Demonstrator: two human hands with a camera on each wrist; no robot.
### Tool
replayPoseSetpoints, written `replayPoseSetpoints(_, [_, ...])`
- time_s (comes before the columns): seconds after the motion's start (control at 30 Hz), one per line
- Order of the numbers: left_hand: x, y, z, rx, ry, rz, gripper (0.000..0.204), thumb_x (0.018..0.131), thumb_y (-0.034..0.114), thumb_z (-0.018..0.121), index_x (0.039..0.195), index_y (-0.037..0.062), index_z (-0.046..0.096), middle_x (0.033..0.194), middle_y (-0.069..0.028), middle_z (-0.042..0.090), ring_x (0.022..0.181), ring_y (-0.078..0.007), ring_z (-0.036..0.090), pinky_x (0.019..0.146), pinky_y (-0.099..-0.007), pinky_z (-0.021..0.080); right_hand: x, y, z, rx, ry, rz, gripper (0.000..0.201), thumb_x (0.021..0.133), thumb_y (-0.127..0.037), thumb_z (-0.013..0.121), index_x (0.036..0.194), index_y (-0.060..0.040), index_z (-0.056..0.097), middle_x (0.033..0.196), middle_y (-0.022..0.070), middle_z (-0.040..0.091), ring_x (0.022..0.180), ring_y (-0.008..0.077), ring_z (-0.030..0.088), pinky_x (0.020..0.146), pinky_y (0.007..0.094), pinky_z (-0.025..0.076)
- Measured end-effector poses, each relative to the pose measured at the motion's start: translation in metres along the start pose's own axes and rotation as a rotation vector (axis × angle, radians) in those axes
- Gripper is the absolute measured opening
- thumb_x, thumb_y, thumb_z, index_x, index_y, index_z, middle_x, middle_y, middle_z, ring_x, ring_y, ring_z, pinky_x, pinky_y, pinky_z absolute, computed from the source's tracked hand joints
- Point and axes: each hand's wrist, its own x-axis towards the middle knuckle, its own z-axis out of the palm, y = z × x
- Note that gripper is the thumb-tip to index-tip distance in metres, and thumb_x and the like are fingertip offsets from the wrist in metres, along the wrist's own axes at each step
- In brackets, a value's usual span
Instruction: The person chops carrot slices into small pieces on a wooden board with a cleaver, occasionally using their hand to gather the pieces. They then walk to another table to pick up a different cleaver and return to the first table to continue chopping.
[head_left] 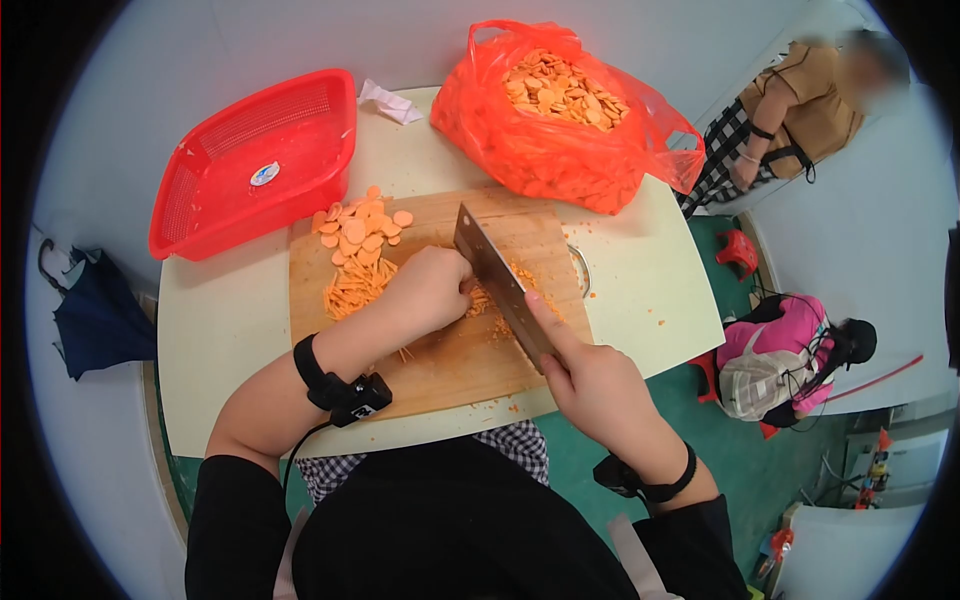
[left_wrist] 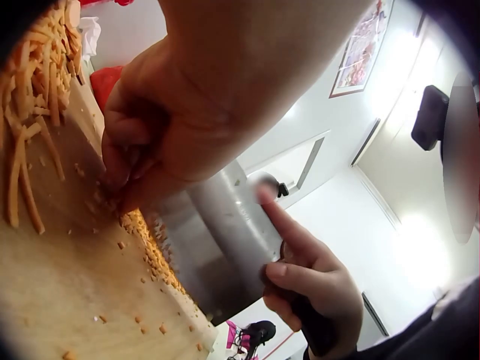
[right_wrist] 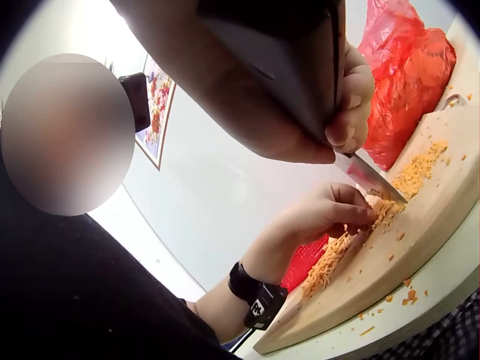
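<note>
My right hand (head_left: 605, 395) grips the handle of a broad cleaver (head_left: 492, 275), its index finger laid along the blade. The blade stands on edge on the wooden cutting board (head_left: 435, 215). Close beside its flat side, my left hand (head_left: 425, 285) has its fingers curled down over carrot strips (head_left: 478, 302), holding them against the board. Finely chopped carrot bits (left_wrist: 154, 251) lie along the blade in the left wrist view. Left of that hand is a heap of cut carrot strips (head_left: 352, 288), with round carrot slices (head_left: 362, 228) behind it.
A red plastic basket (head_left: 265, 205) stands at the table's back left. Behind the board sits a red plastic bag (head_left: 490, 130) full of carrot slices, near a crumpled paper (head_left: 390, 102). A metal ring handle (head_left: 582, 270) edges the board. Two people are off to the right.
</note>
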Motion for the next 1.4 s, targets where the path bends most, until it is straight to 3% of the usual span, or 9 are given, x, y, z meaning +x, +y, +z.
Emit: replayPoseSetpoints(1.4, [0.0,-0.005,0.004,0.006,0.028,0.016,0.011,0.069,0.01,0.069,0.074,0.0008,0.069,0.068,-0.0182,0.064,0.065,-0.0325,0.064,0.063,-0.0397,0.051,-0.001,0.012,0.006,0.054,0.02,0.006,0.065,0.088,-0.013,0.053,0.148,-0.0203,0.03,0.051,0.0147,0.053,0.047,0.0345,0.057,0.049,0.0446,0.048])
